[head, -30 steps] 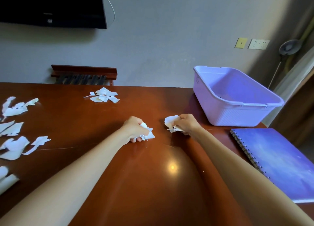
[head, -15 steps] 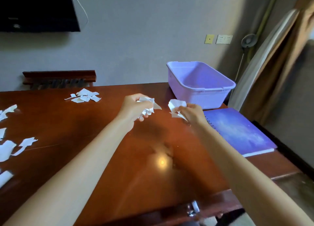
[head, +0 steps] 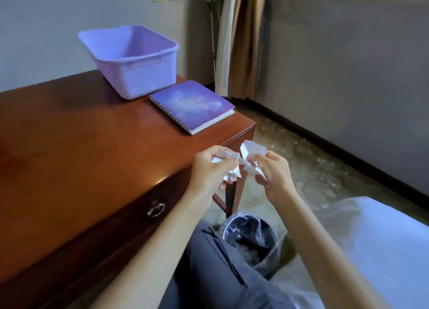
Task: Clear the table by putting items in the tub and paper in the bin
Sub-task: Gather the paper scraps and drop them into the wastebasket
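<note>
Left hand (head: 209,171) and right hand (head: 277,173) swung past table (head: 92,146), fingers (head: 274,157) clutching paper (head: 251,148).

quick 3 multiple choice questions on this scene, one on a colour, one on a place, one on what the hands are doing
1. What colour is the tub?
A green
B red
C lilac

2. Where does the notebook lie?
A inside the tub
B on the table, beside the tub
C on the floor

3. What are the left hand and right hand doing?
A each grips paper scraps
B both hang empty
C both lie flat on the table

Answers:
1 C, its walls and rim are pale purple.
2 B, it lies closed near the table's corner, next to the tub.
3 A, white torn pieces stick out of both curled hands.
</note>
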The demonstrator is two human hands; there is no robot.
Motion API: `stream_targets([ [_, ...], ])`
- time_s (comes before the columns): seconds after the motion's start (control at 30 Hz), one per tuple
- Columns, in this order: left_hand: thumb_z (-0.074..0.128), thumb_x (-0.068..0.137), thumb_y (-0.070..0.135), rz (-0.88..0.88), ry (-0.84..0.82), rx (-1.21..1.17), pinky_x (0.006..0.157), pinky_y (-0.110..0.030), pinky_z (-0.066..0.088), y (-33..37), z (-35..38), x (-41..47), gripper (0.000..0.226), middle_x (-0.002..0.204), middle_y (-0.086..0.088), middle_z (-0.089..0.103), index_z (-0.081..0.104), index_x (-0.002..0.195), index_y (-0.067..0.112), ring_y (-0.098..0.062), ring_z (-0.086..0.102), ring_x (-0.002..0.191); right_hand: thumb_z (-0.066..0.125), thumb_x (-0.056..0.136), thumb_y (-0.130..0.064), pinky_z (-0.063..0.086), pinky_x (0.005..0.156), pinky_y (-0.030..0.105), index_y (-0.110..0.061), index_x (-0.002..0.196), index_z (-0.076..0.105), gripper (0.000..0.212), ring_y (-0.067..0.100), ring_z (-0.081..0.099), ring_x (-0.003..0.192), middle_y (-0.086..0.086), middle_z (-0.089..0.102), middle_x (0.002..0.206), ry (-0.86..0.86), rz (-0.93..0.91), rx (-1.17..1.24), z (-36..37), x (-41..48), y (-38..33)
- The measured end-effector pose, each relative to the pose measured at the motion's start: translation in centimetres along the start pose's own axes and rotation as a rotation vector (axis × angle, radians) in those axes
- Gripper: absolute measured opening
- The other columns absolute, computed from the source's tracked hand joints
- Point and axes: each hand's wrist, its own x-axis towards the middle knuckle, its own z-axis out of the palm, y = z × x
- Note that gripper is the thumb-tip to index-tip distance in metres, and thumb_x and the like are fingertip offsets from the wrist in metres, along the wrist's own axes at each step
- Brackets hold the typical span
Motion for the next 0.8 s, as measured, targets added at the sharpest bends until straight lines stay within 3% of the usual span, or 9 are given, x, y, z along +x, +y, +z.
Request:
stream_targets([
  [0.1,0.06,0.082,-0.002,-0.141,-0.097,0.042,0.035,-0.012,0.027,-4.0,4.1,0.7,0.02,0.07,-0.004,0.068,0.06,0.072,0.016,-0.01,0.047,0.04,0.06,0.078,-0.002,0.02,0.034,0.017,-0.015,0.057,0.042,0.03,0.012,0.027,0.045,0.001,0.033,0.056,0.078,0.148,0.016,-3.3,2.0,4.2],
  [0.17,0.061,0.081,0.0,-0.253,-0.063,0.061,0.036,-0.013,0.027,-7.0,5.8,2.4,0.016,0.082,-0.017,0.068,0.06,0.074,0.014,-0.014,0.045,0.043,0.059,0.081,-0.003,0.02,0.035,0.019,-0.016,0.057,0.035,0.036,0.013,0.024,0.046,0.001,0.029,0.056,0.131,0.251,0.011,-4.8,3.5,7.2],
  [0.33,0.067,0.081,0.009,-0.46,0.057,0.151,0.037,-0.017,0.031,-14.4,8.2,5.0,0.007,0.06,-0.007,0.057,0.064,0.076,0.013,-0.018,0.046,0.043,0.056,0.086,-0.001,0.017,0.025,0.012,-0.012,0.057,0.038,0.036,0.015,0.028,0.042,0.003,0.031,0.054,0.189,0.483,-0.062,-6.4,7.1,14.5],
  [0.47,0.067,0.082,0.008,-0.613,0.106,0.192,0.036,-0.013,0.027,-19.8,9.3,7.2,0.019,0.046,-0.006,0.05,0.059,0.065,0.011,-0.018,0.042,0.036,0.055,0.086,-0.005,0.016,0.029,0.009,-0.01,0.073,0.048,0.015,0.014,0.028,0.042,0.004,0.032,0.056,0.172,0.68,-0.179,-7.1,9.9,20.5],
  [0.57,0.063,0.082,0.003,-0.721,0.116,0.26,0.032,-0.01,0.025,-23.4,10.0,9.0,0.026,0.046,-0.007,0.049,0.053,0.06,0.013,-0.011,0.038,0.024,0.056,0.086,-0.005,0.023,0.039,0.017,-0.009,0.064,0.045,0.024,0.016,0.029,0.045,0.006,0.035,0.055,0.142,0.801,-0.233,-7.6,11.5,24.2],
  [0.73,0.062,0.082,0.0,-0.867,0.156,0.317,0.031,-0.007,0.026,-28.3,10.9,11.6,0.021,0.032,-0.001,0.046,0.056,0.063,0.007,-0.013,0.04,0.03,0.053,0.086,-0.003,0.027,0.044,0.023,-0.003,0.068,0.046,0.019,0.019,0.039,0.046,0.012,0.045,0.056,0.146,0.944,-0.275,-8.1,13.2,28.9],
  [0.8,0.061,0.081,0.0,-0.918,0.162,0.387,0.032,-0.014,0.036,-29.9,11.3,12.4,0.004,0.046,-0.009,0.057,0.065,0.081,-0.001,-0.02,0.055,0.044,0.052,0.086,-0.004,0.028,0.044,0.023,-0.002,0.071,0.048,0.015,0.02,0.041,0.046,0.012,0.046,0.056,0.138,0.994,-0.293,-8.3,13.9,30.5],
])
